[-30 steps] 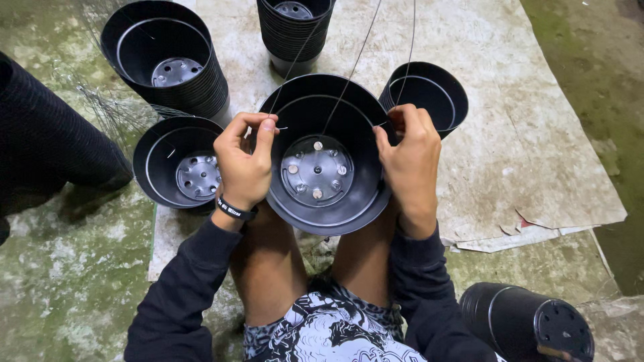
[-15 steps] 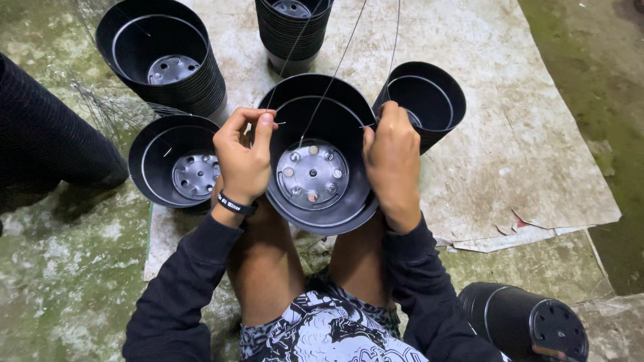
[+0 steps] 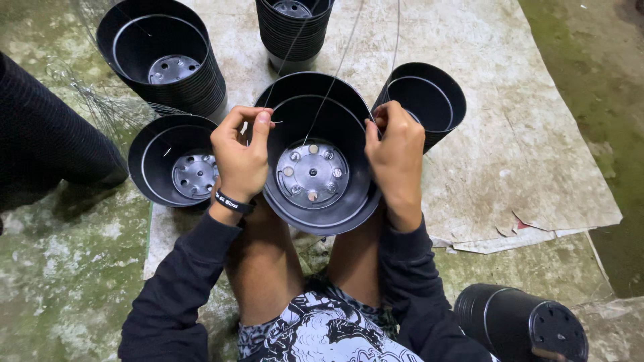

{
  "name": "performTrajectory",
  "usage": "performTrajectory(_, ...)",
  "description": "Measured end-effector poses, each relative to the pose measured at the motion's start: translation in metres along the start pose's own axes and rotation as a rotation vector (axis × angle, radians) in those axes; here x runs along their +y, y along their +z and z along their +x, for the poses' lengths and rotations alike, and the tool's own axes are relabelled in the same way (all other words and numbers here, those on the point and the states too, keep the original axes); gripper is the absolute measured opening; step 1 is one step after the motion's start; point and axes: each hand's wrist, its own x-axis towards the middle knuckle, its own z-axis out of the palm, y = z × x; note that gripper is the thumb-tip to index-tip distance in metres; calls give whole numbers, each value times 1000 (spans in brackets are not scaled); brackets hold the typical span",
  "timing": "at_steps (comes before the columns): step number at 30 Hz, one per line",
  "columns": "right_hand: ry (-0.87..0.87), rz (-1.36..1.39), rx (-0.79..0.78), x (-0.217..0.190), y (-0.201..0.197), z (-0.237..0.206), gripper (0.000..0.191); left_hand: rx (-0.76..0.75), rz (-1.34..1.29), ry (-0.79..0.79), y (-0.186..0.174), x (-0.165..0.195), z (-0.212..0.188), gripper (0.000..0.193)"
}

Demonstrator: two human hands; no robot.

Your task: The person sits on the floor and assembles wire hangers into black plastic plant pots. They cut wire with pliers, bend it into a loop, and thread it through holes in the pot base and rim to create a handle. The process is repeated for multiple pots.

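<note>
A black plastic pot (image 3: 315, 201) with a holed grey bottom rests between my knees, its mouth facing up. My left hand (image 3: 240, 155) grips its left rim and pinches a thin wire end (image 3: 276, 122) between thumb and forefinger. My right hand (image 3: 396, 154) is closed on the pot's right rim, fingers curled around another wire. Several thin wires (image 3: 335, 67) rise from the rim toward the top of the view. A black band is on my left wrist.
Single black pots stand left (image 3: 171, 164) and right (image 3: 426, 97) of the held one. Stacks of pots stand at top left (image 3: 161, 57) and top centre (image 3: 292, 30). Another pot (image 3: 523, 328) lies on its side at bottom right. Loose wire (image 3: 100, 100) lies left. Worn sheet (image 3: 523, 154) covers mossy concrete.
The pot has shifted slightly in my lap. My right hand has moved from the pot's upper right edge down along the right rim; my left hand keeps its pinch on the wire.
</note>
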Motion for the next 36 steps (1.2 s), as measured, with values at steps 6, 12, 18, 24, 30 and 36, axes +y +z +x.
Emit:
performTrajectory(6, 132, 139, 11, 7, 0, 1, 11, 0, 7, -1, 0, 2, -1, 13)
performTrajectory(12, 192, 152, -30, -3, -16, 17, 29, -78, -48, 23, -12, 5, 9, 12)
performTrajectory(18, -154, 105, -92, -73, -58, -26, 49, -183, 163, -2, -37, 13, 25, 12)
performTrajectory(24, -386, -103, -597, -121, 15, -42, 45, -223, 278, 83, -53, 19, 44, 10)
performTrajectory(30, -515, -30, -497, -89, 11, -46, 7, -190, 240, 12, -55, 17, 43, 8)
performTrajectory(36, -430, 88, -374, -25, -28, -32, 16, -145, 236, 34, -42, 14, 31, 8)
